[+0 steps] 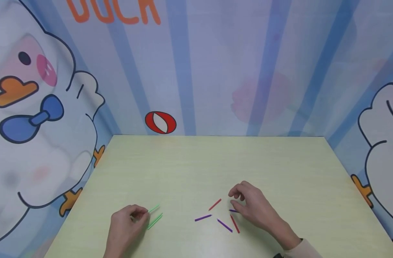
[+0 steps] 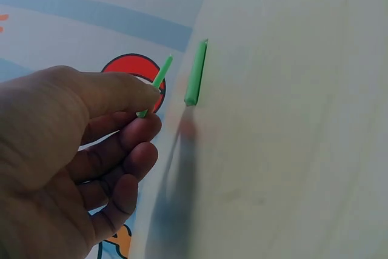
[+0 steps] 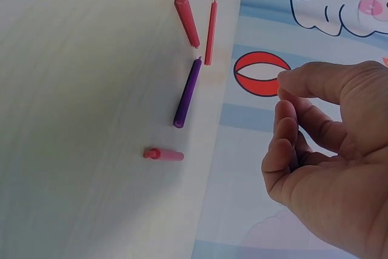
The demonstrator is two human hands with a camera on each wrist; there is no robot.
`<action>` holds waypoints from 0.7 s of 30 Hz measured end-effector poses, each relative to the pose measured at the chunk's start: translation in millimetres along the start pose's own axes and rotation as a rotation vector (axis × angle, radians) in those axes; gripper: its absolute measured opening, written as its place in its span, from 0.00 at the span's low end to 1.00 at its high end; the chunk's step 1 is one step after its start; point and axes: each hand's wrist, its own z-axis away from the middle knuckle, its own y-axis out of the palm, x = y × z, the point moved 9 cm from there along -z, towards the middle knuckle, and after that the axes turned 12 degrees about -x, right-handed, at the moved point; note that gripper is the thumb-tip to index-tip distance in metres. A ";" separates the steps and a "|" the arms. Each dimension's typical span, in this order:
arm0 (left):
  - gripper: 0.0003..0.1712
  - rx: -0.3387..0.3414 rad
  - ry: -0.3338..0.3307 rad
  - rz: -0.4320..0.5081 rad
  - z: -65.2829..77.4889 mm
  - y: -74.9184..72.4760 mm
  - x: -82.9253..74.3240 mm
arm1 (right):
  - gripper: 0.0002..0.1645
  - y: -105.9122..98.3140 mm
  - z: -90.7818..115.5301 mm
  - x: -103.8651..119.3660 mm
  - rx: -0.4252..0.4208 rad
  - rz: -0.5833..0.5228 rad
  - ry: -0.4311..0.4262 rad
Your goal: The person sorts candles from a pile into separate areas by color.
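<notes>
Left hand [image 1: 126, 225] pinches a slim green candle-like stick [image 1: 154, 208] between thumb and forefinger, its free end aiming away and rightward. Just beside it, two slim green sticks [image 1: 155, 221] lie together on the pale table [image 1: 183, 165], nearly parallel. Right hand [image 1: 252, 206] hovers, loosely curled, holding nothing, near scattered slim red sticks [image 1: 215, 204] and purple sticks [image 1: 225, 225].

I count three green sticks [image 2: 195, 74] (one pinched in the left hand [image 1: 125, 226], two just beside it), three purple sticks [image 1: 225, 225] (two between the hands, one partly behind the right hand [image 1: 257, 209]), and three red sticks [image 3: 187, 21] (two between the hands, one below the right hand).
</notes>
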 end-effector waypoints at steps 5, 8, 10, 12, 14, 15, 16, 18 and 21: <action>0.03 0.006 -0.002 0.002 1.1 1.1 3.2 | 0.12 0.3 -0.4 -0.3 0.000 0.001 0.001; 0.03 0.008 0.000 0.006 1.9 1.3 4.3 | 0.12 0.4 -0.6 -0.2 -0.002 0.002 0.001; 0.03 0.006 0.003 0.009 2.4 1.3 4.4 | 0.12 0.2 -0.7 -0.2 -0.004 0.002 0.001; 0.03 0.007 0.008 0.013 2.9 1.3 3.9 | 0.12 0.2 -0.8 -0.3 -0.005 0.003 0.001; 0.03 0.007 0.015 0.011 3.1 1.4 3.6 | 0.12 0.3 -0.8 -0.6 -0.007 0.003 0.000; 0.03 0.007 0.018 0.010 3.2 1.4 3.4 | 0.12 0.4 -0.7 -0.8 -0.008 0.003 0.000; 0.03 0.007 0.023 0.009 3.3 1.5 3.1 | 0.12 0.4 -0.7 -0.9 -0.009 0.003 -0.001; 0.03 0.003 0.027 0.011 3.3 1.2 3.0 | 0.12 0.5 -0.7 -1.3 -0.010 0.003 -0.003; 0.03 -0.006 0.036 0.022 2.7 0.9 1.6 | 0.12 0.0 -1.0 -1.4 -0.013 0.001 -0.007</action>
